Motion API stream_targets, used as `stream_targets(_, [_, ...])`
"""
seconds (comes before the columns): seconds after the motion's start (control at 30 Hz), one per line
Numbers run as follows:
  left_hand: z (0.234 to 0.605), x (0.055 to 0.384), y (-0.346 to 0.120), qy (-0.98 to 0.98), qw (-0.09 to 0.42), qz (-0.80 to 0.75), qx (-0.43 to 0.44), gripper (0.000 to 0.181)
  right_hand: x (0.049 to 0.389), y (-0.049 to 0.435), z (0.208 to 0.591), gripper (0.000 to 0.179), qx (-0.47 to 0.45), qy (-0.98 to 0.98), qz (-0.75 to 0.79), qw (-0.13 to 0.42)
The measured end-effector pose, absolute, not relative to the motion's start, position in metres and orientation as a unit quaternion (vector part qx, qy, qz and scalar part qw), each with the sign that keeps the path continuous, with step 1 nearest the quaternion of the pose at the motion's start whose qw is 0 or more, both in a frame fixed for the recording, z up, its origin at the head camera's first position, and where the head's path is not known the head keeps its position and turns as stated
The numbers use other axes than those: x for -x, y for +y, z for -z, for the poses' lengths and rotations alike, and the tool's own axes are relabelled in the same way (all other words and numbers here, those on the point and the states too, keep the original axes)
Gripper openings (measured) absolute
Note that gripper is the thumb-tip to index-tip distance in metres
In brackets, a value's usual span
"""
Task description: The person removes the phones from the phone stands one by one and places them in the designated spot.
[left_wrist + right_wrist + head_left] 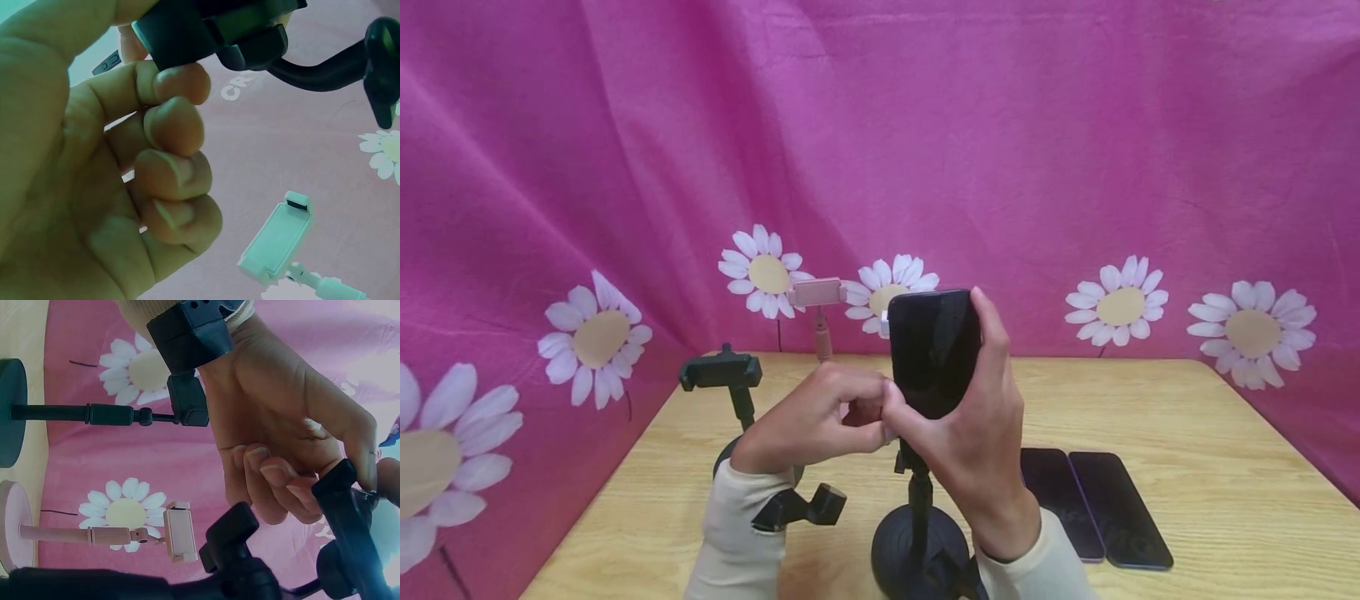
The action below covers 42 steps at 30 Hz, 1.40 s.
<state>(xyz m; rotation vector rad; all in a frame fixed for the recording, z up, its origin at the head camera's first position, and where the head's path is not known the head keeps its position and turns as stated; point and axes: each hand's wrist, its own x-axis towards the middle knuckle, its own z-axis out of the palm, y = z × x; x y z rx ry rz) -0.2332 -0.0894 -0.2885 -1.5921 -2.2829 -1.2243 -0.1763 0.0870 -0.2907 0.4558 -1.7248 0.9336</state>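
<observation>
A black smartphone (pixel 934 354) stands upright, screen towards me, at the top of a black phone stand (pixel 917 542) with a round base. My right hand (pixel 977 425) grips the phone, fingers along its right edge and thumb reaching across its lower left. At the phone's left side, my left hand (pixel 820 417) pinches the stand's black clamp (pixel 356 531) between thumb and forefinger. In the left wrist view the other fingers (pixel 175 172) are curled below the clamp. The right wrist view shows the left hand (pixel 287 425) at the clamp; the right hand is out of that view.
A dark phone stand (pixel 722 372) is at the left, partly behind the left hand. A pink phone stand (pixel 817 292) is farther back, with a small white piece (pixel 885 323) behind the phone. Two phones (pixel 1060 500) lie side by side at the right. Pink flowered cloth hangs around the table.
</observation>
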Motion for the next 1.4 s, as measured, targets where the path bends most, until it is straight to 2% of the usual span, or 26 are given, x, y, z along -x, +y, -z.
stream_targets(0.77, [0.29, 0.237, -0.091, -0.763, 0.053, 0.393, 0.511, 0.011, 0.179, 0.093, 0.29, 0.099, -0.205, -0.722, -0.423, 0.508])
stream_targets(1.0, [0.289, 0.237, -0.089, -0.766, 0.048, 0.396, 0.503, 0.017, 0.167, 0.103, 0.284, 0.103, -0.193, -0.755, -0.45, 0.436])
stream_targets(1.4, [0.289, 0.234, -0.089, -0.776, 0.036, 0.406, 0.482, 0.021, 0.142, 0.118, 0.269, 0.095, -0.167, -0.807, -0.47, 0.316])
